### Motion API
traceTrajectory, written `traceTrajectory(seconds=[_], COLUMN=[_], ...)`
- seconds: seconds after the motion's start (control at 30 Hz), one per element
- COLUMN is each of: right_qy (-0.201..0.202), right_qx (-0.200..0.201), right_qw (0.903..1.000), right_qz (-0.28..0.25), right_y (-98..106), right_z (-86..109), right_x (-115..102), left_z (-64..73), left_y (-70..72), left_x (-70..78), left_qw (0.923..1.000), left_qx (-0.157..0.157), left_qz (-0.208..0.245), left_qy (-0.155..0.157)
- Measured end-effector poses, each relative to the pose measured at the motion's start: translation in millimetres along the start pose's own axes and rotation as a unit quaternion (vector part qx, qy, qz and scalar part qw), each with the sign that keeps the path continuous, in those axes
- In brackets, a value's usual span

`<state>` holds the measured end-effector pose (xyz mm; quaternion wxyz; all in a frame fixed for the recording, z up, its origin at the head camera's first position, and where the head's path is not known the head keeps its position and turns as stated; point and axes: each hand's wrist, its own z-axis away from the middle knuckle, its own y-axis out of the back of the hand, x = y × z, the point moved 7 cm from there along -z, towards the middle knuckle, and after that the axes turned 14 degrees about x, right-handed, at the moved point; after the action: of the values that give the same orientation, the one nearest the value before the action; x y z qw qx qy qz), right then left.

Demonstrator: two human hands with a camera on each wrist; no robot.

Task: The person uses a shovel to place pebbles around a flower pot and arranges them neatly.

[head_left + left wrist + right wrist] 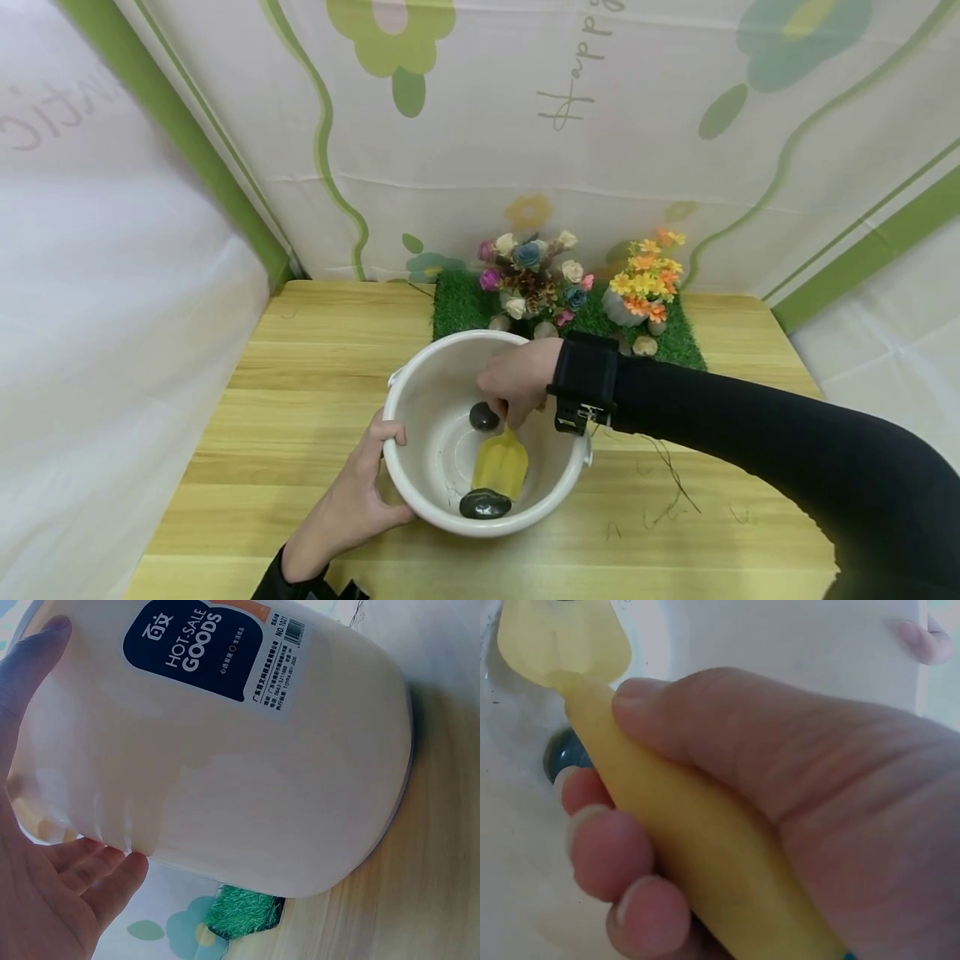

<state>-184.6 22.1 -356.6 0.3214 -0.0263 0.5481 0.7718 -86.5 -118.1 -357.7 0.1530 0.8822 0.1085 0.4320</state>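
A white bucket stands on the table, and my left hand grips its left rim with fingers hooked over the edge. In the left wrist view, that hand's thumb and fingers hold the bucket's labelled side. My right hand reaches inside, its fingers wrapped round the handle of a yellow toy shovel. The shovel's blade points down and towards me, its tip at a dark shiny stone near the front wall. A second dark stone lies behind the blade, beside the right hand.
Behind the bucket lies a green turf mat bearing a mixed flower bunch, a potted orange and yellow flower plant and several pebbles. Thin dry strands lie on the wooden table to the right. Printed white cloth hangs around it.
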Motion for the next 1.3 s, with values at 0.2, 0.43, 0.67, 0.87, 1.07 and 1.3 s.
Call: traceTrajectory(seconds=[0.2, 0.43, 0.67, 0.87, 1.07, 1.3], right_qy=[0.000, 0.012, 0.029, 0.022, 0.025, 0.023], right_qx=[0.008, 0.009, 0.000, -0.023, -0.029, -0.025], right_qw=[1.0000, 0.9999, 0.9993, 0.9986, 0.9978, 0.9975], right_qz=[-0.003, -0.002, -0.024, -0.043, -0.053, -0.062], right_y=[0.6, 1.2, -1.0, -2.1, -3.8, -4.9], right_z=[-0.4, -3.0, -5.3, -3.7, -4.8, -6.6], right_x=[-1.1, -0.6, 3.7, 0.8, 1.9, 2.2], left_z=[0.1, 0.0, 0.3, 0.2, 0.6, -0.9], left_y=[0.2, -0.2, -0.4, -1.3, -1.3, -1.0], left_x=[-0.4, -1.1, -2.1, -2.5, -2.9, -2.8], left_qw=[1.0000, 1.0000, 0.9999, 0.9999, 0.9999, 0.9999], left_qx=[0.001, 0.001, -0.002, -0.004, -0.003, 0.001], left_qz=[0.000, 0.006, 0.010, 0.006, 0.001, 0.015], left_qy=[-0.001, -0.006, 0.002, 0.010, 0.015, 0.003])
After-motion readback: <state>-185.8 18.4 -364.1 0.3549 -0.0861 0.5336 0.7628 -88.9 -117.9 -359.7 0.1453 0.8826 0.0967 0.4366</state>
